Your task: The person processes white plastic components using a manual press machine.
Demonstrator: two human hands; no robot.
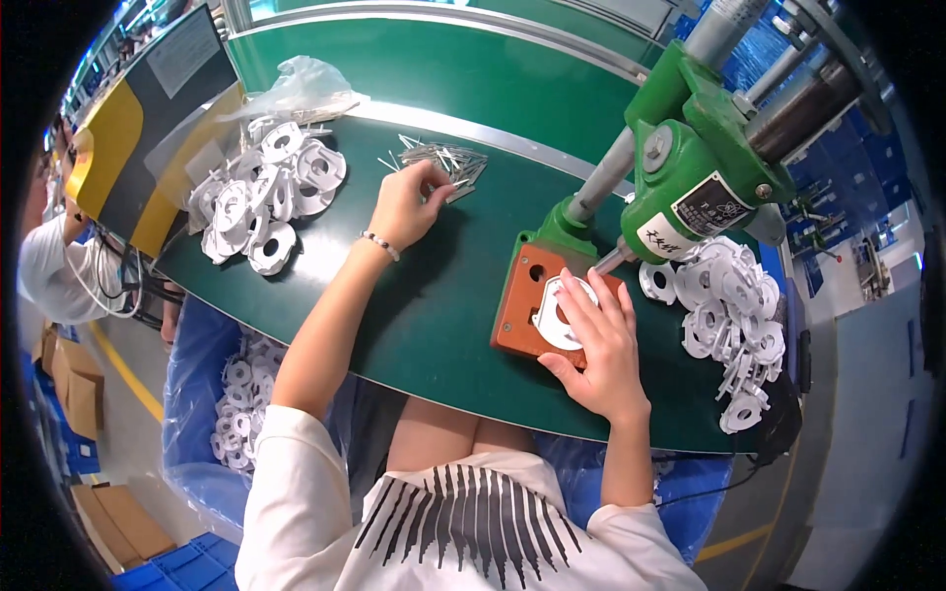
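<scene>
My left hand (406, 205) reaches into a loose heap of thin metal pins (455, 163) on the table. Its thumb and fingers are drawn together in a pinch; whatever is between them is too small to make out. My right hand (603, 350) lies with outstretched fingers over a white plastic part (555, 320), a flat piece with a round hole. That part rests on an orange-brown fixture block (522, 320), and my fingers cover its right side. Just above my fingertips is the tip of a green bench press (680, 187).
White plastic parts are heaped at the left (261, 192) and right (724, 305) of the green table (434, 325). A clear plastic bag (305, 87) sits at the back left. Below the left edge, a lined blue bin (192, 394) holds more white parts. Another person (59, 261) sits far left.
</scene>
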